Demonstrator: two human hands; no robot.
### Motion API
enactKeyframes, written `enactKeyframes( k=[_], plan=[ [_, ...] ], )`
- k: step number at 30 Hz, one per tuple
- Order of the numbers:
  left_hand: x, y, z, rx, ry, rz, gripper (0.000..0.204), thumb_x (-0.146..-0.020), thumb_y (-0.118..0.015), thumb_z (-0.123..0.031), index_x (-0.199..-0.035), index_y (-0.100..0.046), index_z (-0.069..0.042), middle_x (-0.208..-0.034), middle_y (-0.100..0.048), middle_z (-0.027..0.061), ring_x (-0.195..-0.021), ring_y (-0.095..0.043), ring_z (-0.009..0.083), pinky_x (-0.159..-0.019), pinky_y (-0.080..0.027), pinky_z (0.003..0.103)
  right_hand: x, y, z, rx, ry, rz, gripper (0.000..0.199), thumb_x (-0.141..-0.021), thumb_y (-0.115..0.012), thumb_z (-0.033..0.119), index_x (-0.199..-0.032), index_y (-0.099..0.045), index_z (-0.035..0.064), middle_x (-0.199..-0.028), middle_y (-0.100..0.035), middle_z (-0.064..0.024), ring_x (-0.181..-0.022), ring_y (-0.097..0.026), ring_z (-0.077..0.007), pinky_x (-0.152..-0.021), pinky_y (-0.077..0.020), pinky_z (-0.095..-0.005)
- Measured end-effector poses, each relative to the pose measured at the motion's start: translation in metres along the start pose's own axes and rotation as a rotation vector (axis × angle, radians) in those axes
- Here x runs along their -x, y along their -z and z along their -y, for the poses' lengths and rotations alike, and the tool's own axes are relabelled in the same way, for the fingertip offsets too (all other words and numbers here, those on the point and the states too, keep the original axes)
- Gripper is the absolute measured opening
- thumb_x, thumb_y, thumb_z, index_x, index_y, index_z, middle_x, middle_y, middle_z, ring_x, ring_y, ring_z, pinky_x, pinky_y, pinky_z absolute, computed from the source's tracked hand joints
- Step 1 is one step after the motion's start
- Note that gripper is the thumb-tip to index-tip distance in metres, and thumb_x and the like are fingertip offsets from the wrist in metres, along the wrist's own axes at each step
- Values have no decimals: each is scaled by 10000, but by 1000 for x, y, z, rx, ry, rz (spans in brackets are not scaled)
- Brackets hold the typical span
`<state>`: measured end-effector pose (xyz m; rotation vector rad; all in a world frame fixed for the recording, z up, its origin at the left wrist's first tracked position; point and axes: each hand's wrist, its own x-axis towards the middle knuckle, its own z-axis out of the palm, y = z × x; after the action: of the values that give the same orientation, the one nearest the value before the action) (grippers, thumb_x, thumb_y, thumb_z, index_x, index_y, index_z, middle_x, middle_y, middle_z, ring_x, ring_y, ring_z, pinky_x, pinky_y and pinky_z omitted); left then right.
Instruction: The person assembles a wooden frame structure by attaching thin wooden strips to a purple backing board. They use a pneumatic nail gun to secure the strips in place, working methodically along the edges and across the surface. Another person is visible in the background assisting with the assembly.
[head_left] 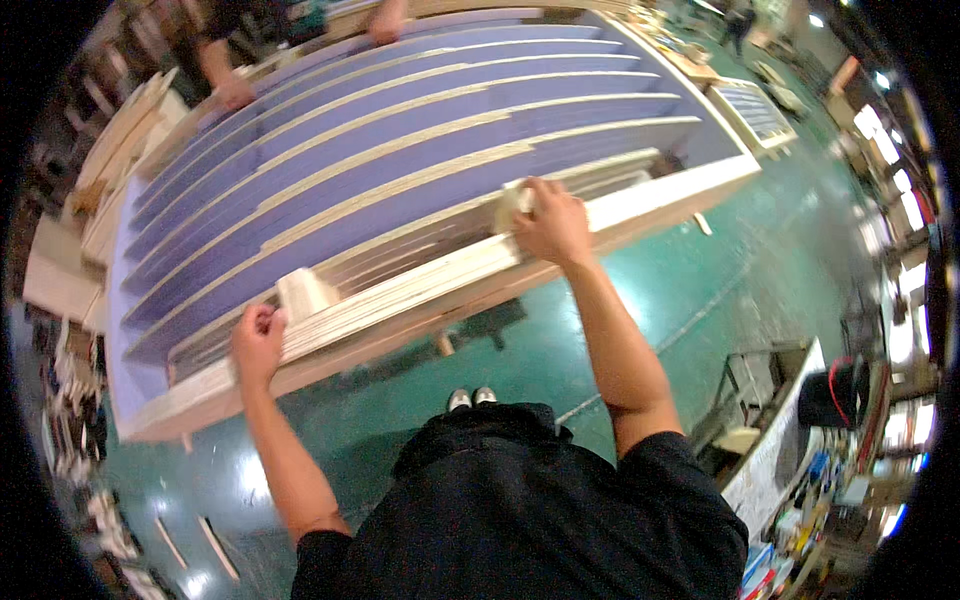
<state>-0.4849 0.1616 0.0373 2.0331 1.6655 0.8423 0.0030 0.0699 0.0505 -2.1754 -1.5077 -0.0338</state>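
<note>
A large wooden frame [660,197] with lilac inner faces and several long parallel slats lies in front of me. At its near side, toward the right, my right hand [556,222] grips a pale wooden block [513,207], slightly blurred, between the near rail and the closest slats. My left hand [258,345] is at the near rail further left, fingers curled in; what they hold, if anything, is hidden. Just right of it, a second pale wooden block [308,292] sits tilted against the rail.
Across the frame, a co-worker's hands [235,92] rest at the far edge. Boards [130,130] are stacked at the left. A smaller slatted frame [752,112] stands beyond the right corner. A cluttered bench [780,480] is at lower right; wood strips [218,548] lie on the green floor.
</note>
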Motion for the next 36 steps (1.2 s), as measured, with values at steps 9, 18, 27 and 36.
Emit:
enactKeyframes(
  k=[9, 18, 27, 36],
  plan=[
    [2, 2, -22, -110, 27, 36, 312, -885, -716, -387, -963, -668, -89, -840, -720, 81, -780, -693, 275, -680, -524, 403, 3, 7, -6, 40, 25, -9, 461, -869, -724, 364, -1269, -604, 169, -1194, -660, -119, -1022, -689, -345, -889, -524, -476],
    [5, 7, -25, -127, 78, 34, 302, -879, -730, -375, -967, -674, -92, -807, -705, 73, -735, -677, 235, -675, -522, 376, -1, 2, -7, 75, -4, 44, 487, -872, -723, 374, -1303, -588, 191, -1274, -634, -108, -1149, -634, -337, -970, -478, -489],
    [5, 7, -22, -101, 81, 18, 317, -864, -730, -381, -964, -670, -85, -827, -719, 77, -762, -688, 257, -676, -521, 389, 3, 0, -8, 43, 40, -22, 470, -855, -724, 348, -1276, -596, 184, -1202, -653, -132, -1051, -665, -360, -917, -508, -475],
    [3, 0, -18, -28, 33, 4, 273, -865, -740, -309, -981, -675, -71, -807, -706, 80, -731, -672, 225, -677, -516, 368, 1, 2, -10, 17, 28, -37, 450, -841, -727, 357, -1232, -606, 170, -1123, -669, -141, -1018, -669, -356, -900, -493, -489]
  ],
)
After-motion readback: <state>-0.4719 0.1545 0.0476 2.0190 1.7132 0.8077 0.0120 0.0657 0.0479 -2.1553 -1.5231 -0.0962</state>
